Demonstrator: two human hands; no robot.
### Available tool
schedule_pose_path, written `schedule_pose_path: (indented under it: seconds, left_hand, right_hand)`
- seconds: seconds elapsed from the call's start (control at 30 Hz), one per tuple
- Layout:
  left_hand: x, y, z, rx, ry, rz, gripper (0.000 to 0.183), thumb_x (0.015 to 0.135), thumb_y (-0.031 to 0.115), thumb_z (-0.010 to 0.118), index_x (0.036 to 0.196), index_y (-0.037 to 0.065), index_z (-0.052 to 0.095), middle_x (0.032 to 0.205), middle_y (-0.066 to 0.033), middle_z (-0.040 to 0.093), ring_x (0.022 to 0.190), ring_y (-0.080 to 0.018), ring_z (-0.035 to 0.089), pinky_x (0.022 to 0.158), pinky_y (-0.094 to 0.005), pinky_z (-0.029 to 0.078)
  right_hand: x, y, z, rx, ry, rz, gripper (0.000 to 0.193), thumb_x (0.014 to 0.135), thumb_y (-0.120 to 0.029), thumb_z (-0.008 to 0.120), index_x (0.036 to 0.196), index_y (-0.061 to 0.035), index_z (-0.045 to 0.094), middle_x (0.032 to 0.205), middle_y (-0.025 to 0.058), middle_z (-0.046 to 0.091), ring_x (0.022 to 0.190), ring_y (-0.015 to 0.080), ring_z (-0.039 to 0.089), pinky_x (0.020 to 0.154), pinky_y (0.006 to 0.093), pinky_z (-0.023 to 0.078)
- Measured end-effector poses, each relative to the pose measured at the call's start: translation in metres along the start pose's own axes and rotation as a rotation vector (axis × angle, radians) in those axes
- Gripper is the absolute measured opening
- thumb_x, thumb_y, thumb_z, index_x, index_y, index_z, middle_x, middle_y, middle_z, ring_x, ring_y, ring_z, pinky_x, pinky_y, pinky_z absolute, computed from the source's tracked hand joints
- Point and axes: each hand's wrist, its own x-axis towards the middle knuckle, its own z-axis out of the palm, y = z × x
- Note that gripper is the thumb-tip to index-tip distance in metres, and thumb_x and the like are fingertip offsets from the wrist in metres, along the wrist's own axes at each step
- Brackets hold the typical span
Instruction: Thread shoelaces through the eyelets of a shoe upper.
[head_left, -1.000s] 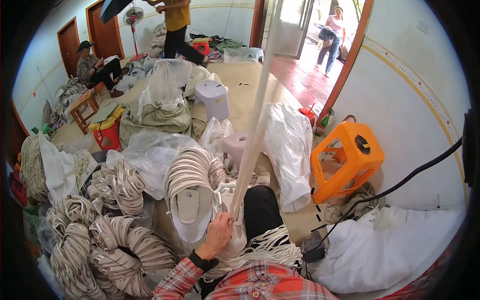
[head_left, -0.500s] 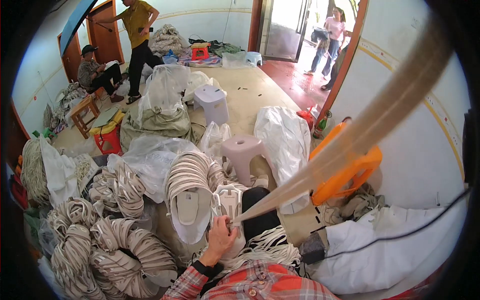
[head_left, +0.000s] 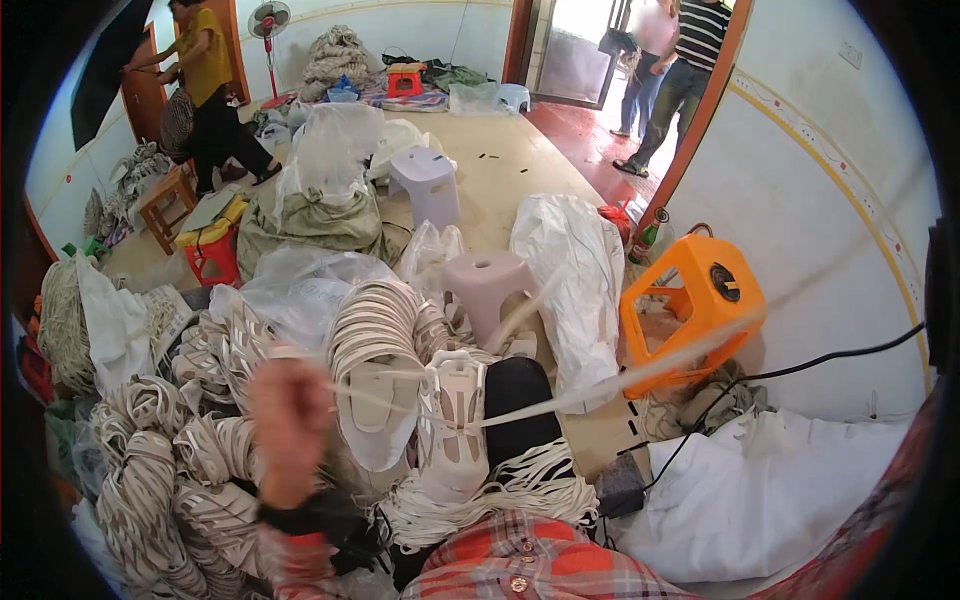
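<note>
A beige shoe upper point(head_left: 455, 410) rests on my lap, beside my dark-trousered knee point(head_left: 520, 405). Left of it, my left hand point(head_left: 290, 420) is raised and smeared by motion, its fingers closed on a pale shoelace point(head_left: 385, 373) that runs to the upper's eyelets. From the upper's other side the lace stretches far to the right, blurred. My right hand is out of view; only a plaid sleeve point(head_left: 895, 520) shows at the right rim. Loose white laces point(head_left: 500, 505) lie heaped across my lap.
Stacked shoe uppers point(head_left: 375, 325) stand ahead, with more bundles point(head_left: 150, 500) at left. A pink stool point(head_left: 487, 285), white sack point(head_left: 570, 290) and orange stool point(head_left: 690, 310) stand beyond. A black cable point(head_left: 780, 372) crosses at right. Several people are farther off.
My left hand has left the upper and swung left, drawing lace out. The broad blurred lace at right has dropped and thinned. People in the background have shifted.
</note>
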Motion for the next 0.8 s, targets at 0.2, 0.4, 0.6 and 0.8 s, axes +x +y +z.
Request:
schedule_pose_path:
  seconds: [0.2,0.4,0.6,0.8]
  left_hand:
    - [-0.025,-0.01,-0.164,0.419,0.32,-0.118,0.024,0.085,0.03,0.051,0.084,0.006,0.053,0.065,-0.0068,0.055,0.047,-0.0174,0.05,0.043,-0.0289,0.042]
    - [-0.003,-0.099,0.011,0.952,-0.465,-0.399,0.019,0.084,0.013,0.05,0.091,-0.001,0.061,0.059,-0.0102,0.053,0.049,-0.014,0.051,0.047,-0.0296,0.041]
    - [0.006,-0.15,0.072,0.921,-0.698,-0.519,0.026,0.089,0.013,0.041,0.102,-0.003,0.056,0.059,-0.0076,0.054,0.054,-0.0165,0.054,0.052,-0.0291,0.043]
    - [0.004,-0.158,0.056,0.874,-0.677,-0.54,0.031,0.091,0.013,0.039,0.114,-0.006,0.049,0.062,-0.0044,0.053,0.055,-0.012,0.049,0.052,-0.0268,0.041]
  right_hand:
    - [-0.003,0.03,0.002,-0.043,0.067,-0.006,0.029,0.09,-0.025,0.047,0.107,-0.0026,0.055,0.098,0.0123,0.06,0.087,0.0161,0.058,0.072,0.0311,0.048]
    - [-0.079,0.073,0.329,0.111,-0.513,0.257,0.016,0.078,-0.008,0.06,0.093,-0.0048,0.063,0.08,0.007,0.061,0.078,0.0157,0.061,0.064,0.0303,0.048]
    - [-0.117,0.093,0.409,-0.238,-0.627,0.002,0.011,0.075,-0.01,0.052,0.069,-0.0004,0.052,0.068,0.0175,0.055,0.064,0.0354,0.056,0.058,0.0421,0.046]
    - [-0.118,0.077,0.402,-0.342,-0.777,0.027,0.016,0.069,-0.01,0.051,0.08,-0.0005,0.057,0.078,0.0184,0.059,0.069,0.0348,0.061,0.061,0.0422,0.049]
